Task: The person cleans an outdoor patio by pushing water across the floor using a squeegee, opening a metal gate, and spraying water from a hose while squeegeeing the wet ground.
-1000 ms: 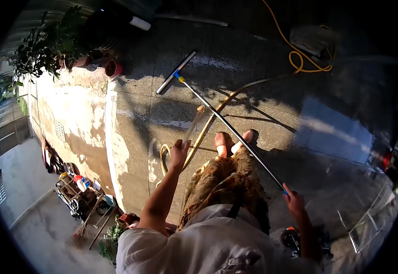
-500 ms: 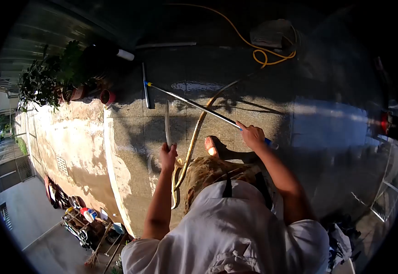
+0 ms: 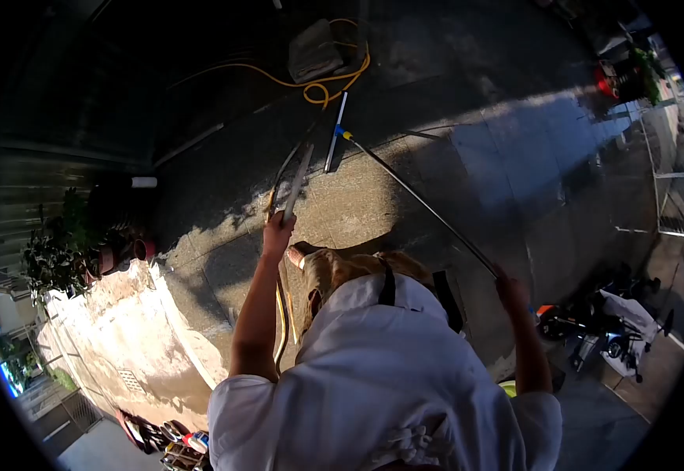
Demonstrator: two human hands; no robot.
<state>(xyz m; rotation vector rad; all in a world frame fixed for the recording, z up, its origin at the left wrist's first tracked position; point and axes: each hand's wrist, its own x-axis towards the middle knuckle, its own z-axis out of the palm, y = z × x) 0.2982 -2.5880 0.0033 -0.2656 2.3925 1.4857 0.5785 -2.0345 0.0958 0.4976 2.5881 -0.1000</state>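
At upper centre, the squeegee head now sits right of the hose, seemingly freeing its pole, fingers of the left hand gripping hose, of the right hand pole.

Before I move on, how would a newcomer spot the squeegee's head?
Across the paving, a long pole runs forward from the person's right hand. The squeegee's head is at its far end, a straight narrow bar. Unlike the curved yellow hose beyond, it has a blue-and-yellow joint.
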